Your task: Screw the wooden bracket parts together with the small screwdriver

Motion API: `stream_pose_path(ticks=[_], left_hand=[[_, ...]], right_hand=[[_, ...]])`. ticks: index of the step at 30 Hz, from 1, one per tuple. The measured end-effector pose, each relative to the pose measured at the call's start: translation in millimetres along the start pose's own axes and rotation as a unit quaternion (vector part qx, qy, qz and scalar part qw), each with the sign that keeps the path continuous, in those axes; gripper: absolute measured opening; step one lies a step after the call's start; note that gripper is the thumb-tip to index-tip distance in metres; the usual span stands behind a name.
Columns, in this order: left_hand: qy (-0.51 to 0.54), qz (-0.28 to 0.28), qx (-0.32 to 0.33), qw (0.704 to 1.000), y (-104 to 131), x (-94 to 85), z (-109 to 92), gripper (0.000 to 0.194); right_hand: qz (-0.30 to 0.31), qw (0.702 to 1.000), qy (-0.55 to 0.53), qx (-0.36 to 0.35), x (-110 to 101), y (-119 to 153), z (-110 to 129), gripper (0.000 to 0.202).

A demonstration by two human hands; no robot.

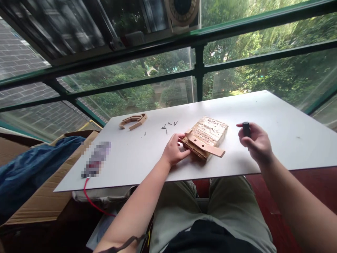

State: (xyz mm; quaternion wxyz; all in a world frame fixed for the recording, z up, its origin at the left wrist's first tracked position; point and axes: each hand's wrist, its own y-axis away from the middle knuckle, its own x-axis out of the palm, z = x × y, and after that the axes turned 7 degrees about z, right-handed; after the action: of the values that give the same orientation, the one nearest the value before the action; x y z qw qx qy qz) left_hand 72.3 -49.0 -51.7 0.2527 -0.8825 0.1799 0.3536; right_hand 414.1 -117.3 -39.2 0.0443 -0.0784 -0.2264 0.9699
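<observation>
My left hand (173,151) is closed on the left corner of a rough wooden block (210,126), thumb in front and fingertips behind. Across the block's near side lies a tan strip (202,144) with holes and bent ends; the left end sits close to my fingertips. To the right, my right hand (256,142) is raised above the white table, its fingers wrapped round a black cylindrical handle (246,129). Whatever extends beyond that handle does not show clearly. Several small dark screws or nails (168,126) lie scattered left of the block.
More bent tan strips (134,121) rest at the table's far left. A blurred-out flat object (97,160) with a red cable (88,196) is near the left edge. A cardboard box (52,179) holding blue cloth (34,161) stands left of the white table (286,140). Green-framed windows rise behind.
</observation>
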Motion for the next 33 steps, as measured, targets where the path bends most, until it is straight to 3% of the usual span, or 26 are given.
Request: stream_pose_path(ticks=[3, 7, 10, 12, 15, 18, 23, 29, 33], left_hand=[[-0.007, -0.025, -0.045, 0.999, 10.0, 13.0, -27.0, 0.056], [0.002, -0.011, -0.051, 0.999, 16.0, 24.0, -57.6, 0.062], [0.012, -0.024, 0.012, 1.000, 5.0, 20.2, -68.8, 0.060], [0.023, -0.001, 0.081, 0.996, -8.1, 14.0, -71.9, 0.065], [0.047, 0.042, 0.119, 0.991, -28.8, 4.6, -71.0, 0.048], [0.103, 0.060, 0.095, 0.988, -44.9, -0.3, -62.6, 0.031], [0.215, 0.047, 0.029, 0.975, -64.2, 2.1, -41.2, 0.037], [0.303, 0.056, 0.006, 0.951, -78.2, 11.4, -32.7, 0.044], [0.327, 0.005, 0.008, 0.945, -74.4, 24.9, -33.2, 0.045]], right_hand=[[0.079, 0.994, -0.075, 0.028, 14.8, 35.5, 11.8, 0.068], [0.018, 0.994, -0.038, 0.099, 29.6, 39.8, 18.9, 0.059], [0.008, 0.985, -0.081, 0.151, 31.8, 23.6, 25.4, 0.047], [0.003, 0.982, -0.120, 0.146, 30.9, 11.2, 28.7, 0.041], [0.011, 0.982, -0.134, 0.135, 29.0, -6.1, 29.7, 0.034], [0.034, 0.977, -0.135, 0.160, 29.5, -20.6, 26.9, 0.024], [0.037, 0.975, -0.100, 0.196, 34.8, -37.7, 22.5, 0.018], [0.082, 0.975, -0.175, 0.107, 28.8, -47.9, 15.9, 0.047], [0.078, 0.969, -0.214, 0.097, 27.4, -45.7, 5.1, 0.043]])
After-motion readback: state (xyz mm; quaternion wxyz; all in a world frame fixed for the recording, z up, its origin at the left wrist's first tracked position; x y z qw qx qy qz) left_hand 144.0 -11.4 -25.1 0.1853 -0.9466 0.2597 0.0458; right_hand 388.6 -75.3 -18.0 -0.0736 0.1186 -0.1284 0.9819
